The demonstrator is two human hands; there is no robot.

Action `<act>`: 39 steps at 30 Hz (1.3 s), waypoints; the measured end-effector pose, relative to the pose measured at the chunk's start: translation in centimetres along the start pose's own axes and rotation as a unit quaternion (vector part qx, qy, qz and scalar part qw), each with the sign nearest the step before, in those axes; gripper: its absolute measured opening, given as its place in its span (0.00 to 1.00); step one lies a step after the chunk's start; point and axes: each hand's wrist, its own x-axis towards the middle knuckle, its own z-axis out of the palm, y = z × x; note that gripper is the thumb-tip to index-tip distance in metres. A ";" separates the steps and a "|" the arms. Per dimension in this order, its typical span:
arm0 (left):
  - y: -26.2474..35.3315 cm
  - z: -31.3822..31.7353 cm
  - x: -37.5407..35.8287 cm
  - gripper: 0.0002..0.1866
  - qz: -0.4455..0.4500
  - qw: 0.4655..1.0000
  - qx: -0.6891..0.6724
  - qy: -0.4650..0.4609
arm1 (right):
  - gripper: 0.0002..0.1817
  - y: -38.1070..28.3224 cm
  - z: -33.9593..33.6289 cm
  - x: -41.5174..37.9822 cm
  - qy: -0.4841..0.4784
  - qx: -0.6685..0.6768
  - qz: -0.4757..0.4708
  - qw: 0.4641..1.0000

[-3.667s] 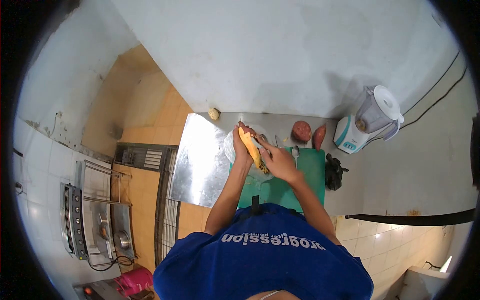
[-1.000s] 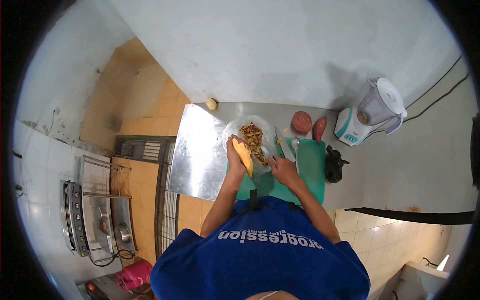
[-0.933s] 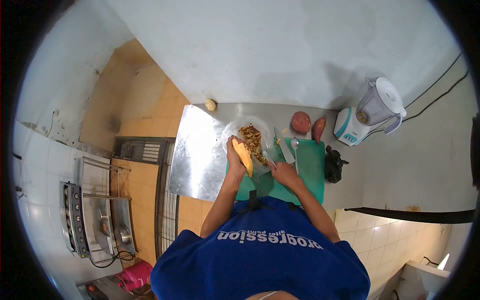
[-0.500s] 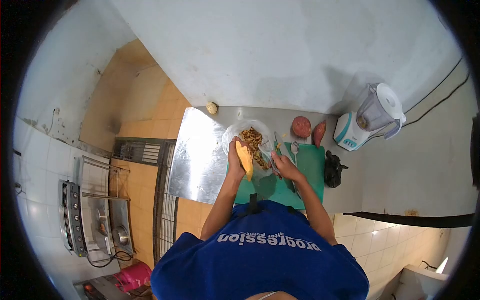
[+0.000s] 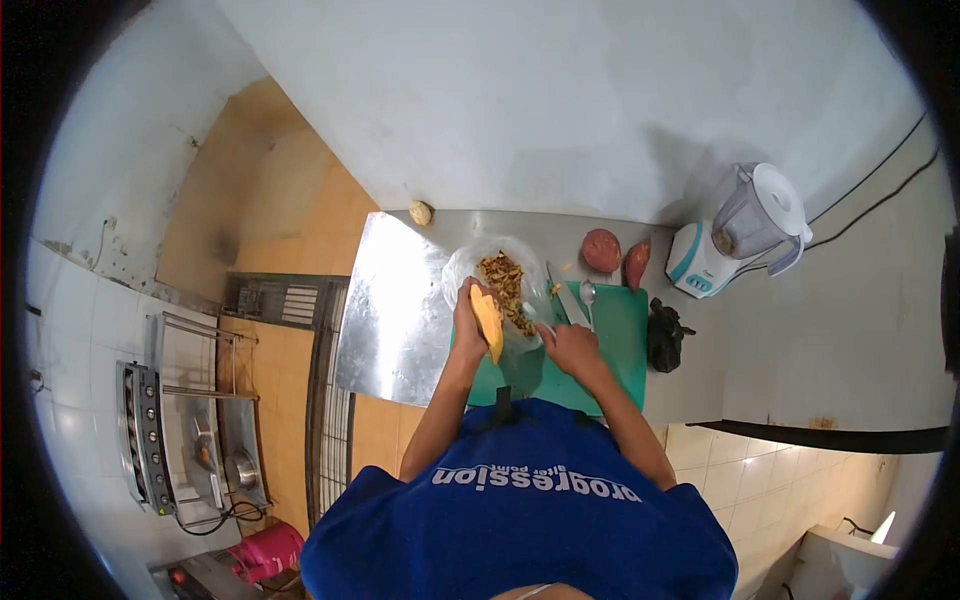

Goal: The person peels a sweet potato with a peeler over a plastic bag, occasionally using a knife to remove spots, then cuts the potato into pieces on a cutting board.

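Note:
My left hand (image 5: 468,318) is wrapped round a peeled orange root (image 5: 487,322), over the left edge of a plastic bag (image 5: 462,272). Brown peelings (image 5: 505,285) lie in the bag. Just right of it, my right hand (image 5: 570,346) is closed above the green cutting board (image 5: 624,350); what its fingers grip is too small to make out. Beyond that hand a knife (image 5: 571,304) and a spoon (image 5: 588,294) rest at the board's upper part. Two red-skinned roots, one round (image 5: 602,250) and one long (image 5: 637,264), lie behind the board.
A blender (image 5: 735,235) stands on the right of the metal table (image 5: 385,310). A black plastic bag (image 5: 666,335) sits beside the board. A small pale round item (image 5: 420,213) is at the table's back edge, near the wall.
My right hand has turned and its fingers have shifted slightly, now lying nearer the knife and spoon. My left hand still holds the orange root in nearly the same place.

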 end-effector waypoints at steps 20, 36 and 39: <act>0.5 -0.9 -0.2 0.17 -0.009 0.996 -0.007 0.086 | 0.36 0.9 1.8 -0.7 0.012 -0.023 -0.030 0.999; 2.0 -0.7 -1.1 0.13 -0.091 0.986 0.126 -0.063 | 0.46 -0.7 -1.6 2.3 -0.365 0.590 0.005 0.720; 1.7 -0.1 -1.4 0.13 -0.076 0.990 0.112 -0.047 | 0.47 -0.9 -2.4 1.5 -0.365 0.599 -0.038 0.711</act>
